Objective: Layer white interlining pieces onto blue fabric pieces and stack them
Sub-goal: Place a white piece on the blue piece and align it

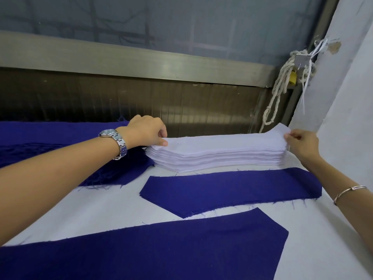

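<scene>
A thick stack of white interlining pieces [218, 152] lies at the back of the table. My left hand [148, 131] pinches the top piece at the stack's left end, thumb on top. My right hand [301, 144] pinches the same top piece at its right end, where the corner is lifted. A single blue fabric piece [228, 190] lies flat just in front of the stack. A second, larger blue fabric piece [141, 251] lies nearer to me. A pile of blue fabric pieces [66, 150] sits to the left, partly under my left forearm.
The table is covered with white cloth [314, 239]. A metal window frame [129, 57] runs along the back. A knotted rope with a padlock [288, 81] hangs at the back right, beside a white wall [347, 98].
</scene>
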`<state>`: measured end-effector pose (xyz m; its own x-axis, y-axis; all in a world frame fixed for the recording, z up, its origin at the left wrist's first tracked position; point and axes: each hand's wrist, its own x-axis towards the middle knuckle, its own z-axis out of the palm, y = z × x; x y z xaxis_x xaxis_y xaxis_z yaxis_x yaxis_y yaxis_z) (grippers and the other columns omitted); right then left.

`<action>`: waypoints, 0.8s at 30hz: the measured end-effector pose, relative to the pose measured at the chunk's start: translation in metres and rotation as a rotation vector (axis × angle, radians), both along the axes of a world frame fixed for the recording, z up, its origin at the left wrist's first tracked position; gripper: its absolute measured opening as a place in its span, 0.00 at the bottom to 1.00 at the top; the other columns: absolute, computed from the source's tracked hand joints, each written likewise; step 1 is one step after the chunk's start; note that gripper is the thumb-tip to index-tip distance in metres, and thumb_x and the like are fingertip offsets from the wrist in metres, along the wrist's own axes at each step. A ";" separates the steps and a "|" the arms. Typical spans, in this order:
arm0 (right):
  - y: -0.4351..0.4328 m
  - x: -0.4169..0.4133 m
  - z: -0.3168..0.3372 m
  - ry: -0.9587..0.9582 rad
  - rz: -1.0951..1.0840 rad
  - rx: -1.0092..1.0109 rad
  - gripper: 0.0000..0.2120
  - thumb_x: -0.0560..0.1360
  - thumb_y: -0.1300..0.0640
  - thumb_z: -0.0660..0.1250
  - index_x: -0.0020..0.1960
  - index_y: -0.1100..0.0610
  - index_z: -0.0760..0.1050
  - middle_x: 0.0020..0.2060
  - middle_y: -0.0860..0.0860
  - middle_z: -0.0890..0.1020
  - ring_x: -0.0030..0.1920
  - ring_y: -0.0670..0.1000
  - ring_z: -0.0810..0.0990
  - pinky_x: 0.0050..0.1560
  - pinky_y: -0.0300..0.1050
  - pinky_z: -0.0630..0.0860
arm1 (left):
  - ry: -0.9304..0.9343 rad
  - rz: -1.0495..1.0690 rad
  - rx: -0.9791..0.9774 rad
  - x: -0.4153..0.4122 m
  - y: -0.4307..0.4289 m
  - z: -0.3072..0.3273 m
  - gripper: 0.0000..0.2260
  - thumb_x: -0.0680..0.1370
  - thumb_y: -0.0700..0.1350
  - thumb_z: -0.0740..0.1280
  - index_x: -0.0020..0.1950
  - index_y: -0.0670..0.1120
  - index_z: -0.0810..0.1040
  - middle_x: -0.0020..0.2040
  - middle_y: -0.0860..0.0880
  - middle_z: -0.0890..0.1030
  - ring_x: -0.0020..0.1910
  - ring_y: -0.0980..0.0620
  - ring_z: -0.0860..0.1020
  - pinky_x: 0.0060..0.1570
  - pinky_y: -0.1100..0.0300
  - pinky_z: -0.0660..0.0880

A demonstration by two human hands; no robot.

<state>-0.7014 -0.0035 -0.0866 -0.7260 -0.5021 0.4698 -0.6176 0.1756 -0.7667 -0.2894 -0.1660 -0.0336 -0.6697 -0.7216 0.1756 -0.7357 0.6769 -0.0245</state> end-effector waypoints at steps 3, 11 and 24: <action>-0.001 0.001 0.002 0.019 -0.022 -0.005 0.11 0.79 0.63 0.68 0.61 0.65 0.78 0.49 0.57 0.79 0.49 0.55 0.76 0.53 0.47 0.72 | 0.001 -0.009 0.010 0.000 0.000 -0.001 0.14 0.79 0.55 0.68 0.61 0.52 0.81 0.57 0.54 0.82 0.57 0.52 0.77 0.55 0.54 0.64; 0.003 -0.003 0.005 0.030 -0.062 -0.001 0.13 0.80 0.58 0.67 0.62 0.62 0.76 0.49 0.55 0.79 0.48 0.57 0.77 0.50 0.47 0.70 | 0.019 -0.023 0.080 0.000 0.001 0.001 0.20 0.79 0.53 0.69 0.70 0.53 0.74 0.61 0.54 0.81 0.58 0.52 0.76 0.55 0.55 0.65; 0.017 -0.005 0.001 0.001 -0.059 -0.025 0.09 0.78 0.58 0.70 0.44 0.62 0.74 0.41 0.57 0.75 0.42 0.58 0.73 0.44 0.50 0.71 | 0.015 -0.104 0.013 -0.006 0.011 0.004 0.15 0.78 0.46 0.70 0.65 0.53 0.77 0.64 0.51 0.77 0.64 0.48 0.71 0.59 0.52 0.66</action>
